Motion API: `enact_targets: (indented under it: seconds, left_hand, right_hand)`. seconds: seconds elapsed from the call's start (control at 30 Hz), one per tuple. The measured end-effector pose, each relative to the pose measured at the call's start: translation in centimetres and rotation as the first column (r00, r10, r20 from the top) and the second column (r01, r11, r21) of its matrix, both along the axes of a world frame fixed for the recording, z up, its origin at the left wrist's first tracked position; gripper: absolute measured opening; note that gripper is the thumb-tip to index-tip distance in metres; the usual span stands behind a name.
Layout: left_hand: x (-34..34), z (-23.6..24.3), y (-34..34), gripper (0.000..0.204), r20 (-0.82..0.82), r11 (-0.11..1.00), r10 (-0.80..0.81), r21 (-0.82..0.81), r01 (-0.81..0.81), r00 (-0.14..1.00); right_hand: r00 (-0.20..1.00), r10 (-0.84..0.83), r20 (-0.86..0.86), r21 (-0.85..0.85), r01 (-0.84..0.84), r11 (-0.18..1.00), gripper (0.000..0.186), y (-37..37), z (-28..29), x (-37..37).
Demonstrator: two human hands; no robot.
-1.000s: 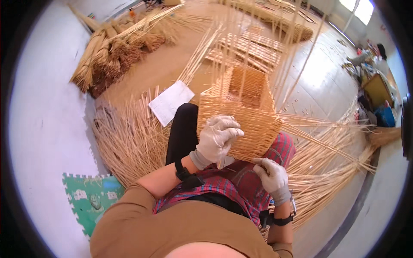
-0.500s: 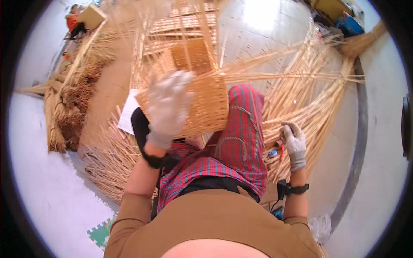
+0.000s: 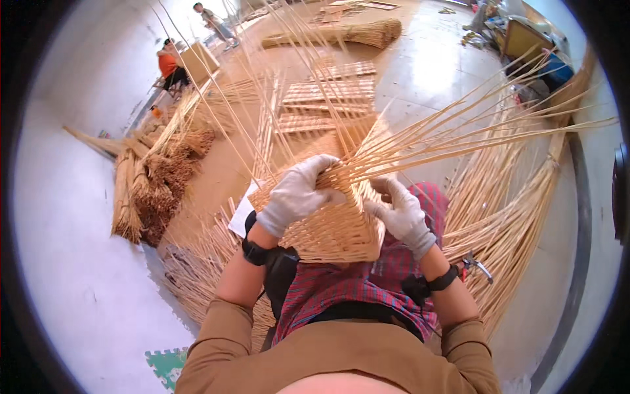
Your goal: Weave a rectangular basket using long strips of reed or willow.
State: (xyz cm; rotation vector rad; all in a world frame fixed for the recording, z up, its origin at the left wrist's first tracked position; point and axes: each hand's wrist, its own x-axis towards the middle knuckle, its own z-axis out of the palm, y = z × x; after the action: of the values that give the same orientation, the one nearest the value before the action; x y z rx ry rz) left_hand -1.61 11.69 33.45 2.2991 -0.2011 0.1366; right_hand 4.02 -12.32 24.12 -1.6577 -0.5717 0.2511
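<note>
A half-woven wicker basket (image 3: 328, 233) of tan strands sits across my lap, and long loose strands (image 3: 420, 144) fan from its rim to the upper right. More loose strands rise toward the upper left. My left hand (image 3: 295, 197), in a pale work glove, is closed over the near rim, with fingers over the weave at the base of the strands. Gloved too, my right hand (image 3: 405, 218) is at the basket's right side, its thumb and curved fingers apart with nothing visible between them. Whether its fingertips touch the weave I cannot tell.
Loose wicker bundles (image 3: 525, 203) lie right, with pliers (image 3: 479, 268) near my right wrist. Cut stalks (image 3: 197, 279) and brown bundles (image 3: 157, 184) lie left. Flat woven panels (image 3: 328, 95) and a large bundle (image 3: 341, 34) are ahead. Two people (image 3: 169, 65) are far left.
My right hand has moved up from the strands at the right to the basket's side. My left hand has settled on the rim. The head view has shifted, showing more floor ahead.
</note>
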Motion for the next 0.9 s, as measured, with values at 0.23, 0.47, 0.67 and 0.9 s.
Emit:
enact_targets:
  seconds: [0.23,0.47,0.67,0.9]
  left_hand:
    - [-3.7,1.8,3.1,0.081,-0.059,0.986,0.162,-0.019,-0.164,0.985]
    - [-3.1,-1.8,9.0,0.065,-0.238,0.985,0.064,-0.139,-0.099,0.969]
    - [-4.8,-5.9,14.3,0.069,-0.144,0.963,0.147,0.245,-0.108,0.979]
    - [-7.3,-9.8,18.0,0.063,-0.129,0.934,0.089,0.355,-0.038,0.988]
  right_hand:
    - [0.940,-0.116,0.320,-0.056,0.141,0.988,0.048,5.2,-0.2,-4.6]
    - [0.984,0.071,0.161,0.009,-0.073,0.997,0.041,7.2,-2.5,-3.4]
    - [0.840,0.445,-0.310,0.567,-0.212,0.796,0.071,10.3,-0.4,-2.4]
    - [0.967,0.153,0.202,-0.017,-0.153,0.988,0.021,14.6,-4.5,-1.4]
